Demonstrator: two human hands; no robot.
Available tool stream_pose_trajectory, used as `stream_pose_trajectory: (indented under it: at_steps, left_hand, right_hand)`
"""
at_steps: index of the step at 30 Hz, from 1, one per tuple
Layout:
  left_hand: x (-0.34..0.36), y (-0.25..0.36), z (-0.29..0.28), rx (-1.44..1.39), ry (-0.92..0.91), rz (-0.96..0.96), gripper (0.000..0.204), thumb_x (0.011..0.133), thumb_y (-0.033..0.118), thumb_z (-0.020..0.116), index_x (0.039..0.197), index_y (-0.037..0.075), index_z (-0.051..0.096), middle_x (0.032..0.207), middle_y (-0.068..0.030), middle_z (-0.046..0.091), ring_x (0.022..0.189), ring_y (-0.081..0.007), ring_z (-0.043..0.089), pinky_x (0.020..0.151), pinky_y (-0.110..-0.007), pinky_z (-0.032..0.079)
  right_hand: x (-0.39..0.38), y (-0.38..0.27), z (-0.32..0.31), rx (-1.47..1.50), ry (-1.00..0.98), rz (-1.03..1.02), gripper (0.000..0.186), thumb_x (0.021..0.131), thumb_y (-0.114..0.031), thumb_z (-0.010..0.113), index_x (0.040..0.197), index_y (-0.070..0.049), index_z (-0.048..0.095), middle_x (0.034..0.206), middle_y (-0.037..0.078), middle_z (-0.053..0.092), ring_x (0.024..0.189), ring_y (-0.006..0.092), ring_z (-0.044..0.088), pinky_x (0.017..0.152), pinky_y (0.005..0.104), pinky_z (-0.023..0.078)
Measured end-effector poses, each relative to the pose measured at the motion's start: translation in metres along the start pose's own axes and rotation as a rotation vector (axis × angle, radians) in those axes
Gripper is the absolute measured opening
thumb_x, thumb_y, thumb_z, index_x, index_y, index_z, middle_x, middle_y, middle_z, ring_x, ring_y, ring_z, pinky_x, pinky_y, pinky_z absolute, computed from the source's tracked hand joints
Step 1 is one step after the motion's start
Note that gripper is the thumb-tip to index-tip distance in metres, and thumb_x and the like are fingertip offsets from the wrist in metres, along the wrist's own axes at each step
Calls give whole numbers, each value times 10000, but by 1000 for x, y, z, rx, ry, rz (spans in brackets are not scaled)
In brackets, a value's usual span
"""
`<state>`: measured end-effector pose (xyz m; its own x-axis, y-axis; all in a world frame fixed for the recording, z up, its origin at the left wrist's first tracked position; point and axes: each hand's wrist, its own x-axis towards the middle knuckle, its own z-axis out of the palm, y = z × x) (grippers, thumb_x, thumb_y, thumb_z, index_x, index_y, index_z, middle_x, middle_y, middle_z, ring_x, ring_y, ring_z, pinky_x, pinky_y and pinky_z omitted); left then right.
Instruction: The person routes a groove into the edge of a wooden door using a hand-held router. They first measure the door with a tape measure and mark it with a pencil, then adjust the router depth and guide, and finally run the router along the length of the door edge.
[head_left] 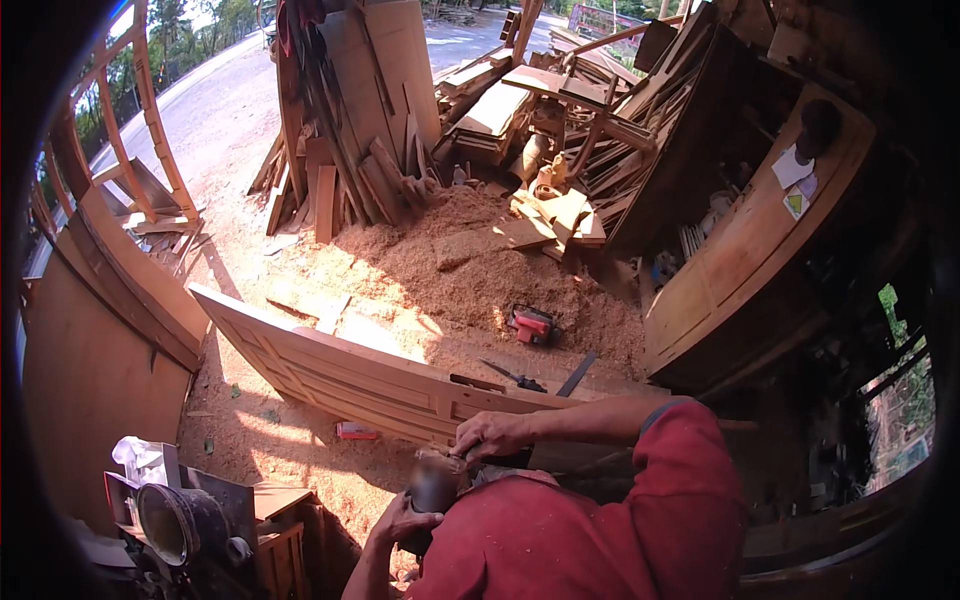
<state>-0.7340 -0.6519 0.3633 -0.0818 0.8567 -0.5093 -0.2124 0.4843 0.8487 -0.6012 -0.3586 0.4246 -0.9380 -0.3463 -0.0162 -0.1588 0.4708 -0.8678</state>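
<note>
My left hand (410,520) is closed around a dark, rounded tool (435,490), low in the centre, whose top is blurred. Just above and right of it my right hand (490,435) has its fingers curled on something I cannot make out, close to the upper edge of a panelled wooden door (330,360). The door stands on its long edge across the front. Behind it a dark slim tool (520,378) and a dark flat strip (577,374) lie on the wood, with a red power tool (530,324) in the sawdust.
Sawdust (450,265) covers the ground ahead. Planks (365,100) lean at the back, with a wood pile (490,120) beside them. A door (750,220) stands on edge at right, panels (100,380) at left. A machine with a round housing (175,525) is at lower left.
</note>
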Motion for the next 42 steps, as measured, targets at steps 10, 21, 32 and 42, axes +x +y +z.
stream_pose_trajectory:
  at_steps: [10, 21, 32, 42]
  left_hand:
    - [6, 32, 8, -70, -56, 71, 819, 651, 342, 852, 1323, -7, 539, 1220, -138, 630, 1119, -243, 593, 999, -378, 455]
    - [0, 15, 12, -19, 45, -14, 838, 593, 414, 875, 1230, -44, 582, 1102, -151, 667, 1015, -244, 623, 933, -360, 475]
    - [0, 22, 14, 13, 82, 2, 837, 600, 394, 875, 1259, -25, 572, 1115, -148, 661, 1021, -239, 611, 943, -365, 468]
    - [-2, 30, 13, 87, 99, -53, 829, 600, 397, 885, 1242, -28, 576, 1075, -134, 661, 979, -228, 613, 916, -357, 477]
  right_hand:
    - [-2, -9, -21, -22, 39, 56, 376, 781, -135, 758, 1142, -43, 703, 953, 144, 667, 917, 301, 659, 794, 374, 521]
    - [5, -7, -17, 140, 49, 192, 361, 789, -142, 778, 1105, -4, 671, 1009, 157, 707, 962, 287, 693, 846, 368, 539]
    - [9, 1, -20, 130, -12, 148, 291, 764, -127, 777, 1048, -71, 748, 933, 118, 721, 887, 244, 683, 803, 347, 522]
    - [9, 8, -19, 77, 4, 104, 343, 777, -84, 780, 1112, -41, 721, 917, 111, 705, 869, 225, 674, 780, 341, 521]
